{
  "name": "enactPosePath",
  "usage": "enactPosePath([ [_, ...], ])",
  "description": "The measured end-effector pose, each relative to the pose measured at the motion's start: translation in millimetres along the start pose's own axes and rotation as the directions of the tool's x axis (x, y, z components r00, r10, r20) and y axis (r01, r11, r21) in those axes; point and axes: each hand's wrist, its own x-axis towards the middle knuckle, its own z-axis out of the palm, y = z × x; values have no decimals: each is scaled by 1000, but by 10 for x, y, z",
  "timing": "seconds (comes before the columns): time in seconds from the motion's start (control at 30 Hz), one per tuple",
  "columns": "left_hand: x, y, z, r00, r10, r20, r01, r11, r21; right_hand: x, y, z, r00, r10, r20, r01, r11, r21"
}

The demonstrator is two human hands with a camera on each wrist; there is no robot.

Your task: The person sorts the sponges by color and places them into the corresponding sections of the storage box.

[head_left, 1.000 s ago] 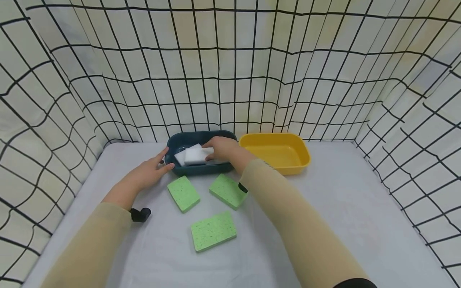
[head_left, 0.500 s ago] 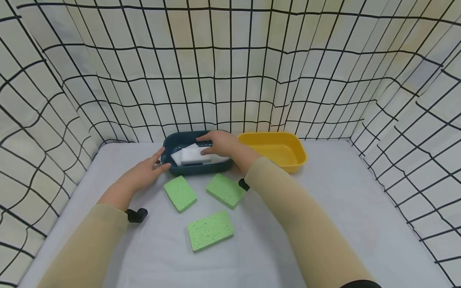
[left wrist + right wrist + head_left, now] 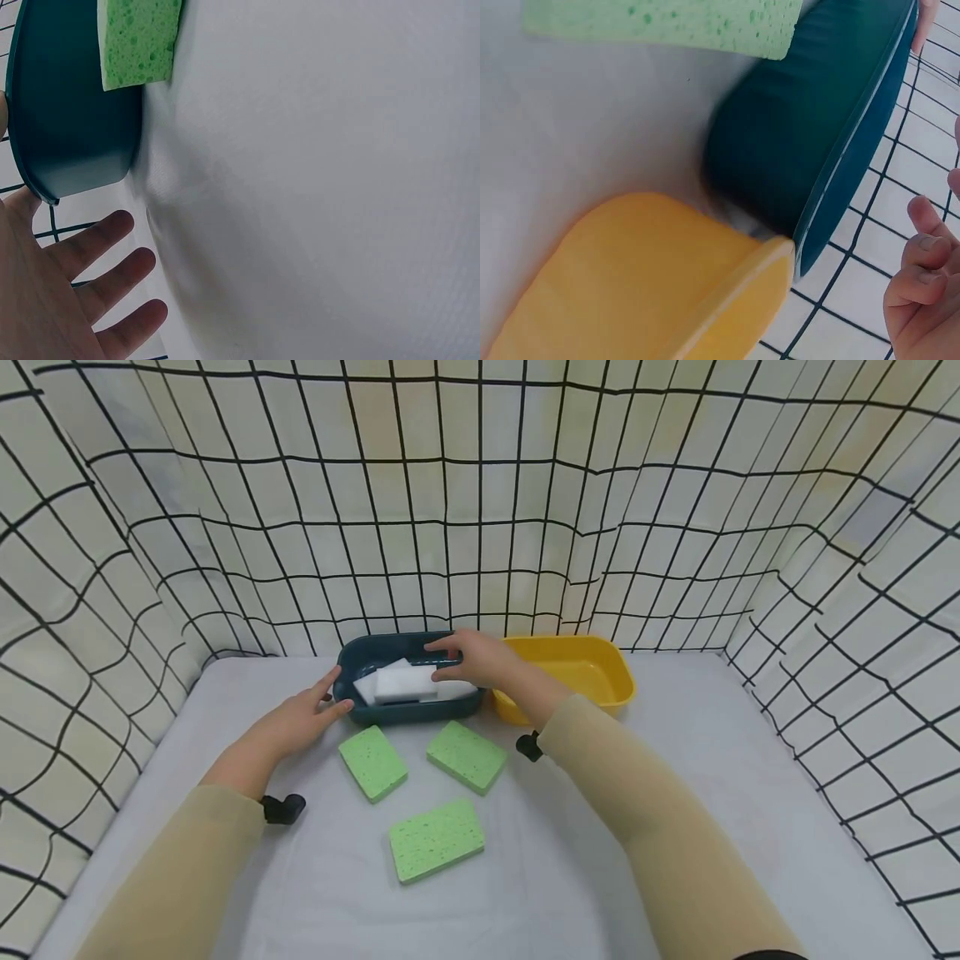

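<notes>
Right now, your white blocks point(image 3: 405, 683) lie piled in the blue tray point(image 3: 408, 716), the middle one resting over its neighbours. Your right hand point(image 3: 483, 662) is over the tray's right end, its thumb and forefinger parted and apparently holding nothing; you cannot tell whether the thumb touches a block. Your left hand point(image 3: 300, 718) touches the tray's left end at the rim, the other fingers point(image 3: 120, 281) spread wide outside it.

Just to the right of that, you have the yellow tray point(image 3: 588, 664); whether the two rims touch is hard to tell. On your near side, three green sponges lie flat: one at left point(image 3: 372, 763), one at right point(image 3: 467, 757) and one nearest you point(image 3: 437, 841). A white sheet point(image 3: 697, 810) covers the bench, and a black wire grid point(image 3: 480, 575) stands behind and at both sides. Your sleeves point(image 3: 675, 827) are tan.
</notes>
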Motion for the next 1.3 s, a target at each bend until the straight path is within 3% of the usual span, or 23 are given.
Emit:
enactPosePath([
  [0.23, 27, -39, 13, 1000, 2, -3, -2, 1000, -5, -151, 215, -52, 999, 1, -44, 3, 996, 90],
  [0.67, 5, -39, 11, 1000, -5, -5, 5, 1000, -15, -574, 683, -214, 994, 89, -70, -69, 967, 245],
  [1.07, 4, -19, -1, 1000, -3, -2, 3, 1000, -10, -1073, 1294, -309, 964, 226, -136, -185, 947, 262],
  [1.3, 14, -24, 0, 1000, 7, -6, -8, 1000, -20, -1387, 1728, -348, 945, 297, -137, -252, 928, 273],
])
